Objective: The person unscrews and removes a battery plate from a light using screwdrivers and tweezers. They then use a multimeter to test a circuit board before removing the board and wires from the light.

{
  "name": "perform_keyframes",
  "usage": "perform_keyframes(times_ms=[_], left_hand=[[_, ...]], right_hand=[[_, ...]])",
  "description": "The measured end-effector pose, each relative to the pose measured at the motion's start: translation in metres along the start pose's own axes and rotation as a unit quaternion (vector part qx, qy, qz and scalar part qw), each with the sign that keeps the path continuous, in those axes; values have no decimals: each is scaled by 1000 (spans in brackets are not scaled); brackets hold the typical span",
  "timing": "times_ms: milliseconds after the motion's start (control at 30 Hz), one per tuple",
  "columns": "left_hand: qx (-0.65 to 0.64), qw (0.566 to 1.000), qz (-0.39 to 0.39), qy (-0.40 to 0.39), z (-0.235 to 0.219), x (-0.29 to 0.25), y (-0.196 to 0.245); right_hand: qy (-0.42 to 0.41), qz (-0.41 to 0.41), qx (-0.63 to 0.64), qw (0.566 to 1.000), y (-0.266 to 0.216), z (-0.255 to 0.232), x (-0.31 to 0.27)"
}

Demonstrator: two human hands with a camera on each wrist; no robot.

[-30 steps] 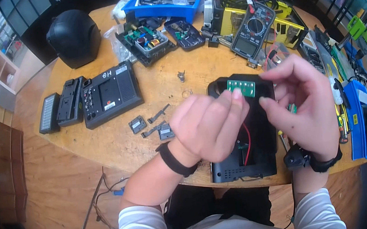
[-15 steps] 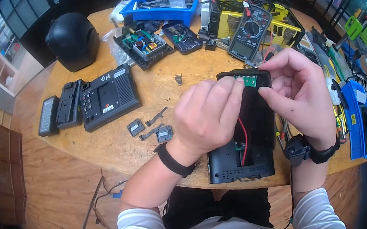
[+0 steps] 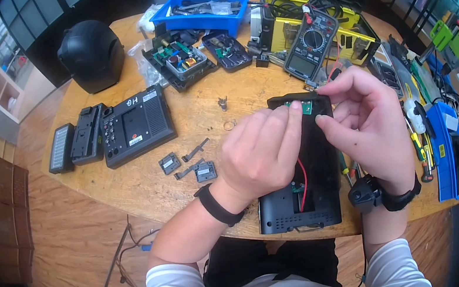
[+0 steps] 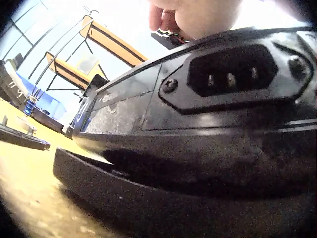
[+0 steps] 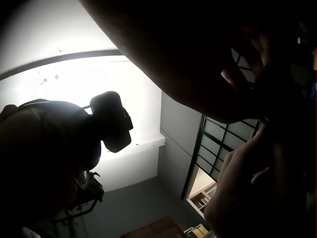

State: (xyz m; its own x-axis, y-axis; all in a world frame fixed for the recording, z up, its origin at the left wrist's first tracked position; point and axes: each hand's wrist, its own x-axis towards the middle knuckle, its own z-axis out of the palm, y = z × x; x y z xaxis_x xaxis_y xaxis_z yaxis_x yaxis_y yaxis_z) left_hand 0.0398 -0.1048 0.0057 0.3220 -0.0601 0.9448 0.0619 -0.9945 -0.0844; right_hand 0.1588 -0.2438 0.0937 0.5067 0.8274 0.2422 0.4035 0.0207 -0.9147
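My left hand point(image 3: 260, 151) pinches a small green circuit board point(image 3: 307, 108) between thumb and fingers, over the far end of an opened black device housing point(image 3: 294, 220). A red wire point(image 3: 305, 182) curves out of the housing beneath this hand. Across from it, my right hand point(image 3: 366, 123) has its index fingertip right at the housing's far right corner and its thumb lower along the same side. I cannot tell whether it grips that edge. In the left wrist view, a three-pin power socket point(image 4: 233, 74) shows on the black device. The right wrist view is mostly dark.
Small grey parts point(image 3: 205, 171) and a metal piece point(image 3: 223, 104) lie left of the hands. Behind them stand a multimeter point(image 3: 310, 45), an opened circuit housing point(image 3: 184, 61) and a blue bin point(image 3: 204, 10). Screwdrivers point(image 3: 418, 145) lie right, a black monitor-like unit point(image 3: 140, 121) left.
The circuit board has been lowered into the far end of the housing, and more of it is now hidden by the left fingers. Both hands have shifted slightly.
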Motion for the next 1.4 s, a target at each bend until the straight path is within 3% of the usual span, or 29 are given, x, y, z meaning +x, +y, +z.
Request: perform_keyframes(times_ms=[300,367,600,667,800,867,933,967,1000,1033,1067,1167,1233,1300,1400], left_hand=[[16,1000,-17,2,-5,3,6],[26,1000,-13,-4,-7,3,8],[39,998,-53,-19,-6,6,11],[30,998,-54,-8,-5,6,9],[7,999,-43,-9,-5,5,5],[-23,998,-52,-5,-3,5,3],[-86,975,-200,38,2,5,3],[-86,975,-201,40,3,3,5],[-216,931,-294,0,3,1,8],[-340,860,-379,-40,4,-1,10],[-378,820,-427,-43,5,-3,11],[-370,817,-438,-66,10,-9,6],[-355,830,-425,-69,6,-5,6],[-296,869,-389,-77,1,1,7],[-307,868,-387,-56,3,-1,7]], right_hand=[[9,25,12,1000,-3,6,-2],[11,-10,-40,999,-2,6,-1],[-11,-16,-58,998,0,3,4],[-46,-95,-138,985,8,-2,7],[-16,-107,-115,987,10,6,9],[-12,-12,7,1000,9,3,8],[-17,-21,48,998,14,-3,14],[-23,-31,91,995,17,-6,17],[-29,-17,93,995,20,-8,20],[-30,-17,91,995,23,-9,22],[-41,4,85,996,26,-9,25],[-49,24,70,996,35,-10,30],[-46,22,61,997,36,-11,30],[-56,26,87,994,35,-12,30],[-66,11,112,991,39,-12,30]])
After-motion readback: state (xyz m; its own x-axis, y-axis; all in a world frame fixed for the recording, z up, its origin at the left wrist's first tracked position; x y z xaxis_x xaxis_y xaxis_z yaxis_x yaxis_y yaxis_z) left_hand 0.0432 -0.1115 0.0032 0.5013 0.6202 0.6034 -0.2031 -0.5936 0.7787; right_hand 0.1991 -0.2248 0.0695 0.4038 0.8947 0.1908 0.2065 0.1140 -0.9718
